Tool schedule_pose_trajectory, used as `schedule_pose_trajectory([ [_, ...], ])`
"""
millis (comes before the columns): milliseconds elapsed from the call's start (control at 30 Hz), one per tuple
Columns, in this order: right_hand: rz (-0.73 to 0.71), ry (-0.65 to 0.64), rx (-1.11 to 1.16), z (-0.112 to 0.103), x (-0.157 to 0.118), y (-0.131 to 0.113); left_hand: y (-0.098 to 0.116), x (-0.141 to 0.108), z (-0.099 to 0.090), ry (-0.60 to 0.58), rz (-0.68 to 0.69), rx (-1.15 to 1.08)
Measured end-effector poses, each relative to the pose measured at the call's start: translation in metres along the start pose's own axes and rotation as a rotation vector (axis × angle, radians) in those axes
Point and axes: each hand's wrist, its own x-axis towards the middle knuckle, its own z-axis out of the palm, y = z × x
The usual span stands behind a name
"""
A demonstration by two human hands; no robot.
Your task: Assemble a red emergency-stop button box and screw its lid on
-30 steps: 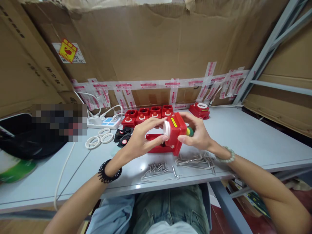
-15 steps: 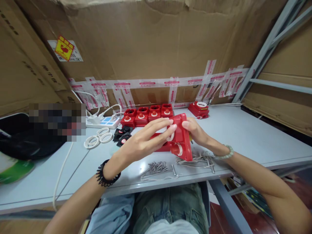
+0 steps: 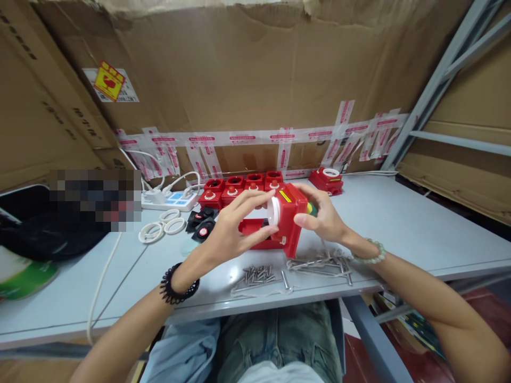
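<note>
A red plastic housing (image 3: 294, 213) with a small yellow label is tilted above the table, its ring side facing left. My right hand (image 3: 326, 217) grips it from the right, thumb on its edge; something green and yellow (image 3: 312, 209) shows by the fingers. My left hand (image 3: 233, 226) has its thumb and fingers around a white ring (image 3: 273, 211) on the housing's round opening. Behind the left hand lies a red open base (image 3: 255, 227), partly covered. Loose screws (image 3: 259, 274) and a bundle of metal pins (image 3: 321, 263) lie below the hands.
Several red housings (image 3: 232, 192) stand in a row at the back. Another red unit with a white ring (image 3: 327, 182) sits at the back right. Spare white rings (image 3: 151, 232), black parts (image 3: 203, 229) and a power strip (image 3: 171, 200) lie left. Cardboard (image 3: 239, 69) rises behind.
The housing has turned, so its white ring and yellow label now face left and up. My left fingers have spread from its face to around the ring; my right hand has shifted its grip.
</note>
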Motion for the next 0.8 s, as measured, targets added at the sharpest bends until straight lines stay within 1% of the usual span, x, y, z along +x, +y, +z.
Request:
schedule_pose_trajectory([
  [67, -0.012, 0.002, 0.005, 0.000, 0.000, 0.001, 0.003, 0.001, -0.002, 0.001, 0.092, 0.065],
  [100, 0.008, -0.011, 0.019, 0.000, -0.001, 0.001, 0.005, 0.001, -0.004, -0.004, 0.135, 0.100],
  [233, 0.201, -0.115, 0.099, -0.001, -0.002, 0.002, 0.009, 0.002, -0.005, -0.038, 0.302, 0.231],
  [300, 0.241, -0.142, 0.108, -0.002, -0.002, 0.001, 0.008, 0.002, -0.005, -0.032, 0.373, 0.268],
  [367, 0.228, -0.150, 0.104, -0.003, -0.002, 0.000, 0.007, 0.002, -0.003, -0.001, 0.389, 0.266],
  [433, 0.202, -0.149, 0.106, -0.004, -0.002, 0.000, 0.005, 0.001, -0.002, 0.038, 0.359, 0.238],
  [533, 0.118, -0.112, 0.056, -0.004, -0.003, 0.000, 0.003, 0.001, -0.001, 0.068, 0.295, 0.184],
  [667, -0.117, -0.098, -0.099, -0.007, -0.003, -0.004, 0.000, 0.001, -0.001, 0.079, 0.220, 0.087],
  [733, -0.253, -0.092, -0.235, -0.009, -0.004, -0.007, -0.001, -0.001, 0.000, 0.082, 0.138, 0.007],
  [800, -0.400, -0.071, -0.435, -0.012, -0.004, -0.008, -0.002, -0.002, 0.003, 0.075, 0.010, -0.112],
])
